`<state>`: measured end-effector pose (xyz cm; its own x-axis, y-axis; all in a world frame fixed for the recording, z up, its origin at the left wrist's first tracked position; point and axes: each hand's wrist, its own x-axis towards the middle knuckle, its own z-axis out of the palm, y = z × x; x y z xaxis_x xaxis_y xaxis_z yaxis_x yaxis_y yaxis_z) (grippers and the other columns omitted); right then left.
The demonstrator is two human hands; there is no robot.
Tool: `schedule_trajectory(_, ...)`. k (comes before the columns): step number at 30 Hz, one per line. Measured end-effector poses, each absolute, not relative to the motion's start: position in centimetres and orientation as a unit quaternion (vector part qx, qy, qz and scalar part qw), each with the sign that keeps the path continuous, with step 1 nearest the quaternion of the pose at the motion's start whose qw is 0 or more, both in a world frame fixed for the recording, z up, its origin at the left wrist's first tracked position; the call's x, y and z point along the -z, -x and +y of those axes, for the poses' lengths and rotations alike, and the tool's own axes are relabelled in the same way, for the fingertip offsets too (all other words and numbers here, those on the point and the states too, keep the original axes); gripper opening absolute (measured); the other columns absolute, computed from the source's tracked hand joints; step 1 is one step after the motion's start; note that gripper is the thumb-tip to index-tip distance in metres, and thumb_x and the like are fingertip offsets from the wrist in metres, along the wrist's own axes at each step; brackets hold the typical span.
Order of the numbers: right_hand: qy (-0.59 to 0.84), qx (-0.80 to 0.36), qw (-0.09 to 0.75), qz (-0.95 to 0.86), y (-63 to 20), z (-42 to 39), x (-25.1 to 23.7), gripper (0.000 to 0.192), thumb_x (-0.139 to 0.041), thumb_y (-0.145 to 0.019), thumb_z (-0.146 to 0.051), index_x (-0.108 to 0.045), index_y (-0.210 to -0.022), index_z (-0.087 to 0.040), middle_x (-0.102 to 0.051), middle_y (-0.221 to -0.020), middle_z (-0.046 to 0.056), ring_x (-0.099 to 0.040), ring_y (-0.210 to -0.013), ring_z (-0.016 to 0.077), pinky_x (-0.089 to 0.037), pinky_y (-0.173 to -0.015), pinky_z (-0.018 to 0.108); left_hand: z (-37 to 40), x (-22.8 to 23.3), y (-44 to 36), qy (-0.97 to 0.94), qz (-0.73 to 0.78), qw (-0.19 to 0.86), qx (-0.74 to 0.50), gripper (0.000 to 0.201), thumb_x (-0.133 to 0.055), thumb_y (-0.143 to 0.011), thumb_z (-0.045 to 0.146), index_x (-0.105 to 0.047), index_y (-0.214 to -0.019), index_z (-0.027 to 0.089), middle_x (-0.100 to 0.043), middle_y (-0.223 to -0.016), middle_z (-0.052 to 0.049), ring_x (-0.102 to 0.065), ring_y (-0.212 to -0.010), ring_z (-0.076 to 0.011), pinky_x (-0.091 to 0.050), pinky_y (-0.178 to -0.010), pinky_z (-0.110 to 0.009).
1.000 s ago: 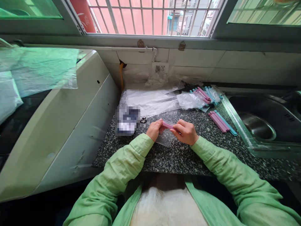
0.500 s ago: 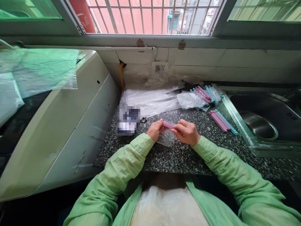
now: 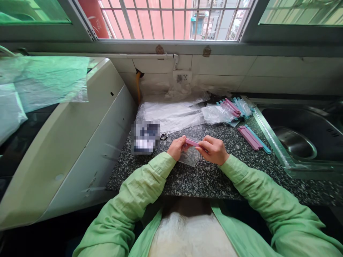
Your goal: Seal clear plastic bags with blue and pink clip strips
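Between both hands, above the counter, a slim pink plastic strip [image 3: 192, 142] that looks like a bag clip is held roughly level. My left hand [image 3: 176, 147] pinches its left end, thumb on top. The fingers of my right hand [image 3: 214, 149] are closed on its right end. A clear plastic bag [image 3: 189, 157] hangs or lies just under the strip; whether a hand also grips it cannot be made out. To the right, several loose pink strips [image 3: 249, 138] lie side by side with a blue strip [image 3: 258, 139].
Packed pink and blue strips [image 3: 232, 107] are piled by the steel sink [image 3: 285, 166]. Large clear plastic sheets [image 3: 171, 113] cover the back of the speckled counter [image 3: 206, 182]. A blurred-out item [image 3: 145, 137] sits left of my hands, beside a slanted cream appliance panel [image 3: 91, 107].
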<state>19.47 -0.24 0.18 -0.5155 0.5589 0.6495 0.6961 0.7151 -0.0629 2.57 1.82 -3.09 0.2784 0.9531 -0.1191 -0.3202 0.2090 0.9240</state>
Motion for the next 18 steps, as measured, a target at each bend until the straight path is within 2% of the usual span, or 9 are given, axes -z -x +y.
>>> schedule_trajectory(18, 0.362, 0.114, 0.374, -0.846, -19.16, -0.22, -0.36, 0.019, -0.052, -0.081, -0.031, -0.06, -0.071, -0.019, -0.054, -0.061, 0.001, -0.048, -0.054, 0.0088, -0.038, -0.051, 0.021, 1.89, 2.3, -2.58, -0.431, 0.412, 0.663, -0.453, 0.042, -0.052, -0.07, 0.054, -0.055, -0.055, 0.014, -0.043, -0.043, 0.002, -0.033, -0.039, -0.007, -0.024, -0.041, -0.023)
